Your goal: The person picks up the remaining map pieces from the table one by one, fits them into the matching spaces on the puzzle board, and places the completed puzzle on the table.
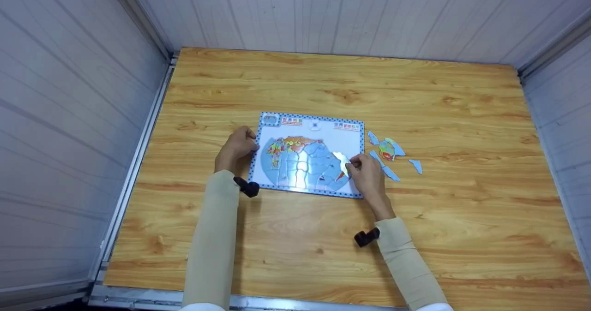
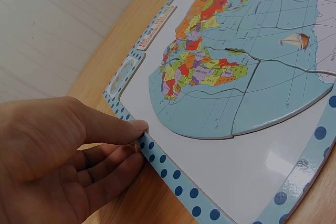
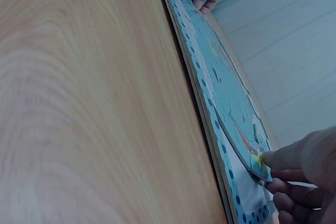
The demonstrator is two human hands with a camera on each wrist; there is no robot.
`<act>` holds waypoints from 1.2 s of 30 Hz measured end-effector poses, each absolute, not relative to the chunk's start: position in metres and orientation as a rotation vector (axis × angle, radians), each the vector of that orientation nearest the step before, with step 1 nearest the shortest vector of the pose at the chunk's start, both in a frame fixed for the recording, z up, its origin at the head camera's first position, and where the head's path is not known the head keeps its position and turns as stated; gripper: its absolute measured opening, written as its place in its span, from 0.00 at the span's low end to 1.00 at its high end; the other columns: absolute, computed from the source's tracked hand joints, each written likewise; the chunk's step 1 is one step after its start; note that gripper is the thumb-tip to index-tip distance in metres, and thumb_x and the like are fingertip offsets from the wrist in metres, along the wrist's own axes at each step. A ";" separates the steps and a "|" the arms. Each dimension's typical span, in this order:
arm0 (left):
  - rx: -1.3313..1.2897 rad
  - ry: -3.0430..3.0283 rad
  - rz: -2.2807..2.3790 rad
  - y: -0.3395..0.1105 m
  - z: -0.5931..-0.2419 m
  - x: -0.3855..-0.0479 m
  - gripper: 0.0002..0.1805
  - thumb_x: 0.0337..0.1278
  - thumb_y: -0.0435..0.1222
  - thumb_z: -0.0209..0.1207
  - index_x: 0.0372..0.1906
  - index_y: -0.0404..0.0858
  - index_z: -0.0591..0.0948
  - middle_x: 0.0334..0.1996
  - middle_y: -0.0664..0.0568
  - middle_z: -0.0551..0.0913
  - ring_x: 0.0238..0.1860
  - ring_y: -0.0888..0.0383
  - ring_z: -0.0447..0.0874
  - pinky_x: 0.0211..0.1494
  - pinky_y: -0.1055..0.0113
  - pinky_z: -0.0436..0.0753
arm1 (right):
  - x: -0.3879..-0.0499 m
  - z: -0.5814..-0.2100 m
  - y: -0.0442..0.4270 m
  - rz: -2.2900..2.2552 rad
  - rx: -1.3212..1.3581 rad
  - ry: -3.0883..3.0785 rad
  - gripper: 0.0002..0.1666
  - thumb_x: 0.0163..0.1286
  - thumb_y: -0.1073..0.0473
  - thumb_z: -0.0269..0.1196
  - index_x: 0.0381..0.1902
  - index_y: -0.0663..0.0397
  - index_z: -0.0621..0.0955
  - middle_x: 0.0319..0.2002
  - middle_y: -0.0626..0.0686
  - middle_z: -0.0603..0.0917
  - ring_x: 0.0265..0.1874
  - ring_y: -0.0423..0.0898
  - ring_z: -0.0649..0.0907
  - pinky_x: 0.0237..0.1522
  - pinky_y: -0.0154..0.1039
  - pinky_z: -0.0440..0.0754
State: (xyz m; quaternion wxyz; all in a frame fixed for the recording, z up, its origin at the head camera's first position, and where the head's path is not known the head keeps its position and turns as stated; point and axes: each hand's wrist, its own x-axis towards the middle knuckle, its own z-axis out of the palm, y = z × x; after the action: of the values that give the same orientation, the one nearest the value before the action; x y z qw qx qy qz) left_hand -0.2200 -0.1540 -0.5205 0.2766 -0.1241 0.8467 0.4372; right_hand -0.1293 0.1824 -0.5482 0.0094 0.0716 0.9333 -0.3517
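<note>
A world-map jigsaw board [image 1: 347,140] with a blue dotted border lies on the wooden table, much of its oval map covered by fitted pieces. My left hand [image 1: 236,147] grips the board's left edge; the left wrist view shows the thumb [image 2: 134,127] on top and fingers against the edge. At the map's right side, my right hand [image 1: 370,175] pinches a jigsaw piece [image 1: 342,158] that catches glare. In the right wrist view this piece [image 3: 258,165] is tilted, its near edge raised off the board between thumb and fingers.
Several loose jigsaw pieces [image 1: 386,149] lie just right of the board, beside the right hand; one blue piece [image 1: 415,166] sits farther right. Pale panel walls [image 1: 314,15] bound the wooden table [image 1: 295,237] at the back and sides. A metal rail [image 1: 277,302] runs along the front.
</note>
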 end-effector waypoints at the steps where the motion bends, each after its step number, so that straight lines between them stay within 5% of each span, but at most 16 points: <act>1: -0.333 2.276 1.172 -0.154 -0.521 -0.220 0.15 0.63 0.31 0.54 0.53 0.38 0.69 0.42 0.47 0.71 0.45 0.52 0.71 0.50 0.61 0.70 | -0.129 -0.549 0.183 -1.106 0.215 2.921 0.10 0.65 0.57 0.64 0.39 0.59 0.82 0.37 0.56 0.83 0.39 0.51 0.80 0.42 0.46 0.76; 19: -0.341 2.251 1.176 -0.154 -0.519 -0.220 0.14 0.64 0.32 0.53 0.53 0.39 0.68 0.46 0.47 0.71 0.49 0.51 0.69 0.53 0.60 0.68 | -0.131 -0.549 0.184 -1.155 0.256 2.863 0.10 0.65 0.57 0.63 0.40 0.59 0.82 0.38 0.56 0.82 0.39 0.50 0.79 0.43 0.44 0.75; 36: -0.310 2.280 1.187 -0.154 -0.520 -0.220 0.15 0.62 0.30 0.54 0.52 0.37 0.68 0.40 0.48 0.70 0.42 0.53 0.71 0.46 0.63 0.70 | -0.131 -0.551 0.184 -1.128 0.183 2.929 0.08 0.64 0.58 0.65 0.37 0.57 0.83 0.36 0.55 0.82 0.37 0.50 0.79 0.41 0.45 0.74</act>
State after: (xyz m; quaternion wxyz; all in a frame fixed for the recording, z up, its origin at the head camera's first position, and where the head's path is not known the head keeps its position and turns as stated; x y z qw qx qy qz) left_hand -0.2200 -0.1537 -0.5199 0.2727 -0.1152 0.8472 0.4411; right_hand -0.1311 0.1842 -0.5508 -0.0014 0.0581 0.9316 -0.3587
